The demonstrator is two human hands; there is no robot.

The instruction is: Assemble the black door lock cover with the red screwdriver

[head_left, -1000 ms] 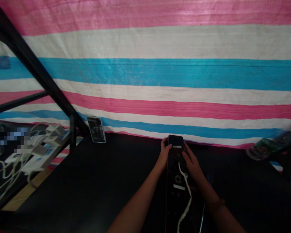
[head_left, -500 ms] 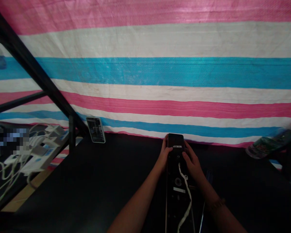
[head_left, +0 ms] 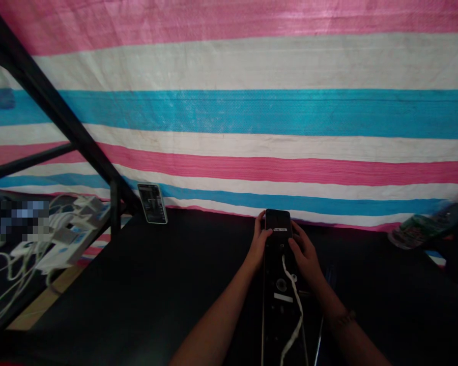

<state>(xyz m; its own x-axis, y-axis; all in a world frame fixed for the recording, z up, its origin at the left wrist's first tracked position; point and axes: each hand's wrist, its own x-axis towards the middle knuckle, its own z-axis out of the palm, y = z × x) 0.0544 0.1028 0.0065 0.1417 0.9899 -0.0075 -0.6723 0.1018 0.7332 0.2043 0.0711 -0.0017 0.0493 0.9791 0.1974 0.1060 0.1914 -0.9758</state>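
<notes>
A long black panel-like thing (head_left: 272, 269) with thin pale side edges lies lengthwise in front of me, its near end cut off by the picture's bottom. Round fittings and white labels (head_left: 283, 298) show on its face, and a twisted white cord (head_left: 298, 305) runs along it. My left hand (head_left: 258, 247) grips the far end from the left, thumb on top. From the right, my right hand (head_left: 305, 256) holds the same end, its thumb at the edge and its fingers bent round the side. The dim light hides the panel's exact kind.
A phone (head_left: 152, 203) with a lit screen leans at the black table's (head_left: 183, 284) back edge. A plastic bottle (head_left: 423, 226) lies at the far right. Power strips (head_left: 66, 249) and tangled white cables are at the left, by a black metal frame (head_left: 66, 124). A striped sheet (head_left: 252, 112) hangs behind.
The whole view has shifted very slightly. Both hands keep their hold on the panel's far end, with hardly any movement.
</notes>
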